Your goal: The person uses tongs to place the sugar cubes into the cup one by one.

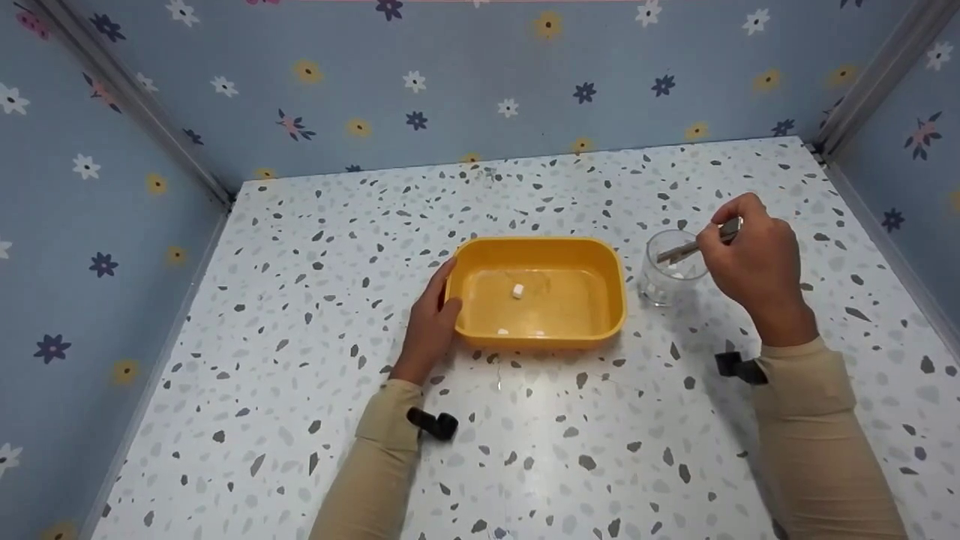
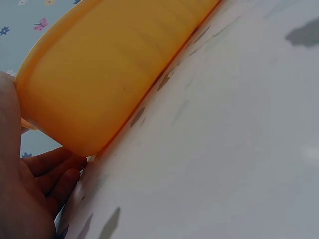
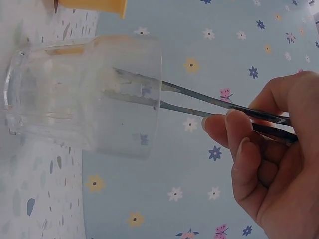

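Observation:
A yellow plastic tray stands on the table with a small white cube lying inside it. My left hand grips the tray's left end, its thumb over the rim. Under that end, the left wrist view shows curled fingers. To the right of the tray is a clear glass with whitish pieces low inside. My right hand pinches metal tongs, whose serrated tips reach down into the glass, slightly apart. Whether anything sits between the tips cannot be made out.
The white speckled table is bounded at the back and sides by blue flowered panels. Black wrist cameras are strapped to both sleeves.

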Available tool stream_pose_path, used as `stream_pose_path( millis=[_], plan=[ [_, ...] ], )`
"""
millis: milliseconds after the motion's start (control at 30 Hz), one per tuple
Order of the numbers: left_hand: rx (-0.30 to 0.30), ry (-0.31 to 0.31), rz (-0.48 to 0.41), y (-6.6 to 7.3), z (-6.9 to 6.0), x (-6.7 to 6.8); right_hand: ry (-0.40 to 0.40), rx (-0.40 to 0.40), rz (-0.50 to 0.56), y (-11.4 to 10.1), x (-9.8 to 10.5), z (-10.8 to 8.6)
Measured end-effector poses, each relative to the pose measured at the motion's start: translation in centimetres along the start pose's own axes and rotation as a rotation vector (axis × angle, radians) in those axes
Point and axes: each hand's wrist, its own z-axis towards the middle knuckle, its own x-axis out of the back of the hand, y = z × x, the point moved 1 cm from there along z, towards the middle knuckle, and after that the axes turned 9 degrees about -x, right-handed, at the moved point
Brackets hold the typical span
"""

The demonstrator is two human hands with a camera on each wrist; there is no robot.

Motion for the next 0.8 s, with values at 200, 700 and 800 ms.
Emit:
stream_pose_path(
  millis=[200, 700, 800],
  plan=[
    [-0.002, -0.007, -0.011, 0.0, 0.0, 0.0, -0.015, 0.017, -0.004, 0.8, -0.3, 0.1],
    [-0.015, -0.011, -0.005, 0.0, 0.1, 0.1, 0.031, -0.018, -0.012, 0.5, 0.0, 0.2],
    [-0.018, -0.009, -0.001, -0.1, 0.1, 0.0, 0.053, -0.055, -0.008, 0.1, 0.2, 0.0]
  ],
)
